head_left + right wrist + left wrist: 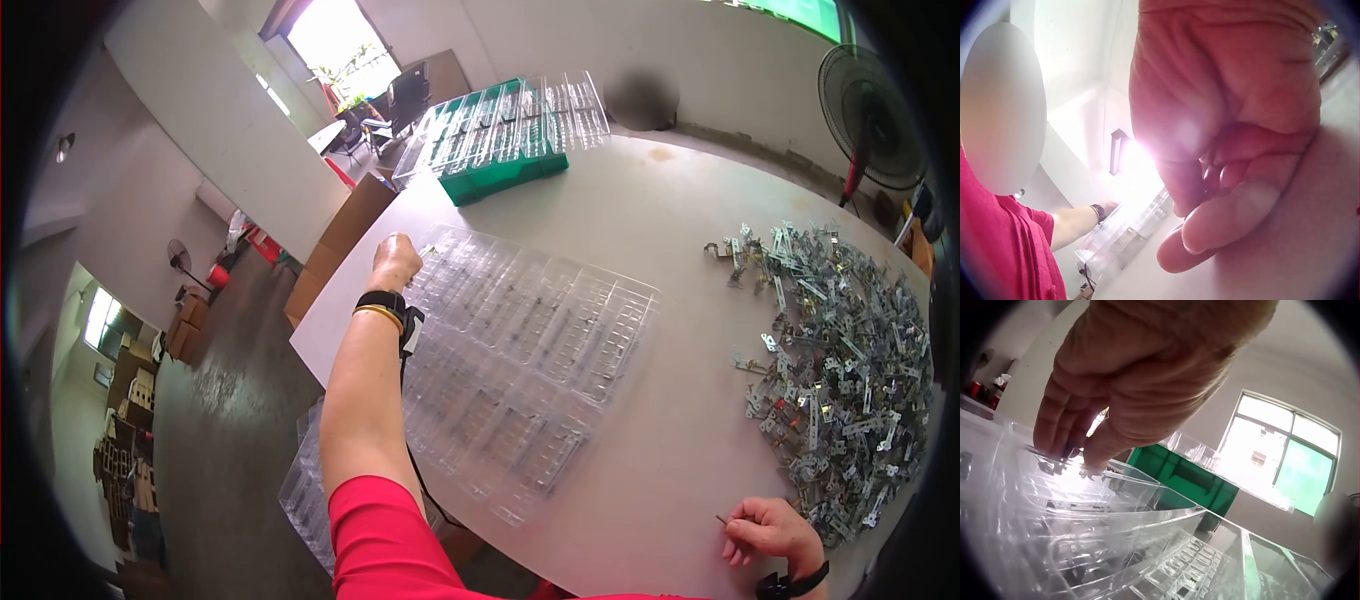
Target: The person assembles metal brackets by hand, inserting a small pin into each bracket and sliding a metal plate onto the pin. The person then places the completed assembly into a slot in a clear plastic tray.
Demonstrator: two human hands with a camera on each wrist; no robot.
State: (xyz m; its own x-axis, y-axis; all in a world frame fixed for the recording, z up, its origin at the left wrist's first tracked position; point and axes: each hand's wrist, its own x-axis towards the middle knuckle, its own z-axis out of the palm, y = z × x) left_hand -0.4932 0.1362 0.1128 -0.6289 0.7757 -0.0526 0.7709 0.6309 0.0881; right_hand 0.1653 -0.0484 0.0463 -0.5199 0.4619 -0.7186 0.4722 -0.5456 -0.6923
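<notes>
My left hand [397,262] is at the far left corner of a clear plastic tray [520,262] divided into compartments. In the left wrist view its thumb and fingertips reach down into an end compartment and pinch a small shiny metal part [1096,422]. Small metal pieces [1063,467] lie beneath the fingertips. Near the front of the table, my right hand [768,530] has curled fingers, with a thin dark metal piece [721,519] sticking out from the fingertips. The right wrist view hides that piece behind the fingers.
A large heap of metal brackets [840,370] covers the table's right side. At the back, a green bin [505,178] has clear trays [575,110] stacked on it. More clear trays [308,490] sit below the table's left edge, near a cardboard box [335,245]. A fan [870,120] stands behind.
</notes>
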